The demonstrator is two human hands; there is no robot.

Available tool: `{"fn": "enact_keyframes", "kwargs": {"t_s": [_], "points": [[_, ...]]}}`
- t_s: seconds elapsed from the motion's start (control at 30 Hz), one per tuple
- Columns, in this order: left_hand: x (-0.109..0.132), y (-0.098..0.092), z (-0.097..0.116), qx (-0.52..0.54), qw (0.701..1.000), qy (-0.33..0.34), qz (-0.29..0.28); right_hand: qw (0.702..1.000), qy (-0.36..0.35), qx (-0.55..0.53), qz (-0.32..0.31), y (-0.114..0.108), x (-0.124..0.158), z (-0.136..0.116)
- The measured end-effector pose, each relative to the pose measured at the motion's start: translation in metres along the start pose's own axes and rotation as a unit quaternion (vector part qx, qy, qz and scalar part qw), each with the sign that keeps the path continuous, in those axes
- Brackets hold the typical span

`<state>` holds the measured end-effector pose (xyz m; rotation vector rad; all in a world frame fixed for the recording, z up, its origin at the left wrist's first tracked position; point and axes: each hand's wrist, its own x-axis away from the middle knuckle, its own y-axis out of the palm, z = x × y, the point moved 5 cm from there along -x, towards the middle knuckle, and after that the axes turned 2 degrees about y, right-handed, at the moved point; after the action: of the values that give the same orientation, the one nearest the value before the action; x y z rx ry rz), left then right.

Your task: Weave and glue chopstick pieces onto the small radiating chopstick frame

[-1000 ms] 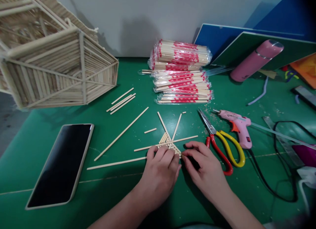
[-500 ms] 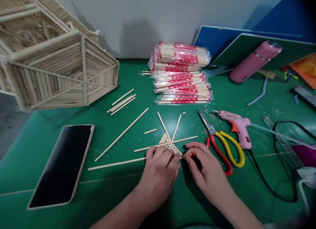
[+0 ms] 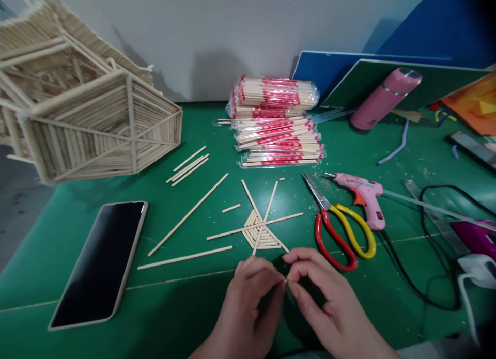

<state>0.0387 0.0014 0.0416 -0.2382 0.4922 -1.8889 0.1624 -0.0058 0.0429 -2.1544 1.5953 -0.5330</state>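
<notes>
My left hand (image 3: 248, 302) and my right hand (image 3: 329, 302) meet at the bottom centre, fingertips pinched together on a tiny pale bit (image 3: 285, 281) too small to name. Just beyond them lies a small fan of glued wooden sticks (image 3: 260, 231) on the green table (image 3: 174, 317), with longer sticks crossing through it. Neither hand touches the fan. Loose long sticks (image 3: 185, 258) lie to the left of it.
Red-and-yellow scissors (image 3: 341, 230) and a pink glue gun (image 3: 360, 191) lie right of the fan. Wrapped chopstick packs (image 3: 275, 121) are stacked behind. A stick-built structure (image 3: 85, 116) stands far left, a phone (image 3: 101, 263) near left, a pink bottle (image 3: 383, 98) and black cable (image 3: 426, 276) right.
Both hands have drawn back from the stick fan toward me and lifted off it, now pinching together in the air. The view has tilted down slightly.
</notes>
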Motion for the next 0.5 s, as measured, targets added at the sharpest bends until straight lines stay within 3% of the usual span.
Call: {"fn": "enact_keyframes", "kwargs": {"t_s": [0.07,0.13,0.2,0.27,0.37,0.5], "points": [[0.000,0.001,0.001,-0.013,1.000,0.004,-0.002,0.999,-0.004,0.020,0.034,-0.010,0.002,0.005],[0.000,0.001,0.002,-0.033,0.999,0.017,-0.001,0.990,0.022,0.062,0.121,-0.032,0.003,0.018],[-0.001,0.000,0.002,-0.059,0.998,0.033,0.003,0.957,0.087,0.133,0.242,-0.065,0.006,0.039],[-0.004,-0.003,0.001,-0.089,0.995,0.037,0.001,0.905,0.155,0.229,0.325,-0.097,0.008,0.060],[-0.011,-0.006,-0.002,-0.124,0.992,0.031,-0.006,0.863,0.185,0.319,0.344,-0.127,0.005,0.085],[-0.018,-0.011,-0.004,-0.171,0.983,0.054,0.027,0.875,0.242,0.295,0.298,-0.136,-0.005,0.113]]}}
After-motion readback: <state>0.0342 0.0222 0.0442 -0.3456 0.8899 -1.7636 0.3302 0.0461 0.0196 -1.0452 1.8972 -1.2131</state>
